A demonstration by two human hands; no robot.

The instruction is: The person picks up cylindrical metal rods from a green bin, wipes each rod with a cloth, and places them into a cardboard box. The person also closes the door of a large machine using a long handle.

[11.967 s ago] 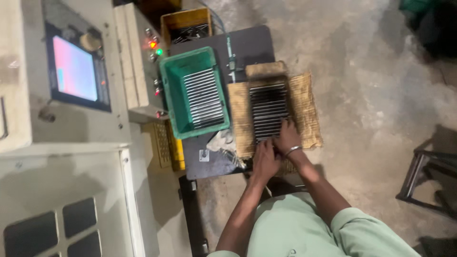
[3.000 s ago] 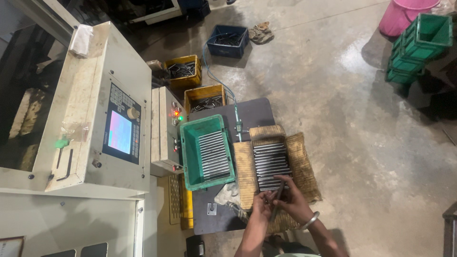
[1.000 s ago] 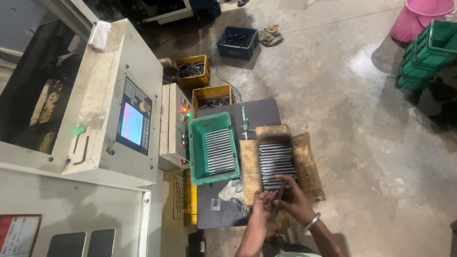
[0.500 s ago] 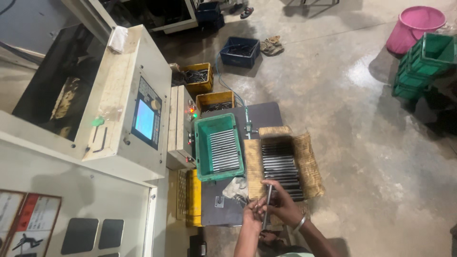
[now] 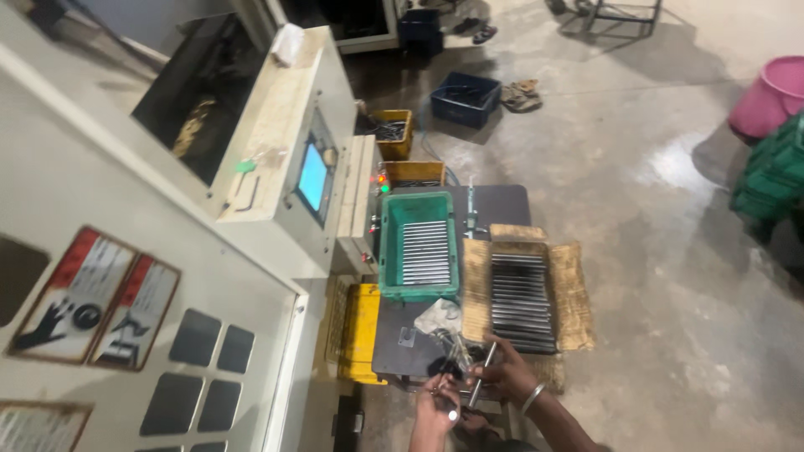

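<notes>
At the 6 o'clock edge of the dark work table (image 5: 502,205), both hands are engaged on one part. The right hand (image 5: 502,372) is closed around a slim metal rod (image 5: 479,378), which stands tilted, its upper end toward 1 o'clock and its lower end toward the left hand (image 5: 440,406). The left hand is curled at the rod's lower end and appears to pinch a small shiny item against it; what that item is cannot be told at this size.

Stock positions:

1. Cardboard-lined tray (image 5: 574,293), at 1 o'clock from the hands: holds a row of like rods (image 5: 521,297) laid side by side, filling most of its length.
2. Green plastic crate (image 5: 389,251), at 11 o'clock from the hands, just beside the tray: holds a second row of rods (image 5: 425,251) covering roughly the middle of its floor.
3. A crumpled cloth (image 5: 437,316) lies on the table between the crate and the hands.

Progress, as a judgement: one rod is in hand, while both containers hold many rods. The pictures do not show which container is supply and which is finished stock, so the share done cannot be fixed; a sizeable batch appears to remain either way.

Surroundings: a beige machine cabinet with a lit screen (image 5: 312,177) stands at 9 to 11 o'clock, with a yellow bin (image 5: 394,134) and a blue crate (image 5: 465,96) on the floor at 12 o'clock.
</notes>
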